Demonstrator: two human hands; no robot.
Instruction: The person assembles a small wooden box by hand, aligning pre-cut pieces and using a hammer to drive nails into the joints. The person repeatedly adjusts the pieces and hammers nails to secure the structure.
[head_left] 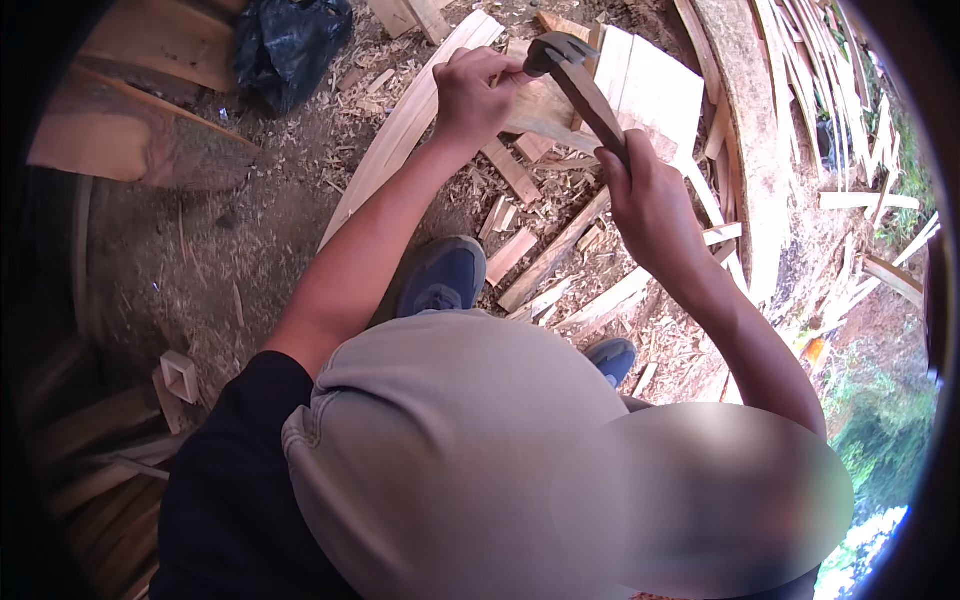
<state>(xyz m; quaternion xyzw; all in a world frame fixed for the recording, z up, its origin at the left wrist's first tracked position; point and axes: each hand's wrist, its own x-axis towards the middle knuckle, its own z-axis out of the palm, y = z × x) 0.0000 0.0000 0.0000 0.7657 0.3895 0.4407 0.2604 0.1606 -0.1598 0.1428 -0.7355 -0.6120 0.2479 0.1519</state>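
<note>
With right hand [650, 200] wrapped round the hammer [590, 100] low on its handle, likely for leverage; with left hand [475, 95] pinched closed beside the hammer's head, perhaps on something too small to tell. Held between long plank [408, 140] left of the hammer and pale boards [655, 85] to its right, seemingly for arm room.

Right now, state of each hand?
Left hand: closed, at the hammer head; whether it pinches anything cannot be told.
Right hand: closed around the hammer handle.
</note>
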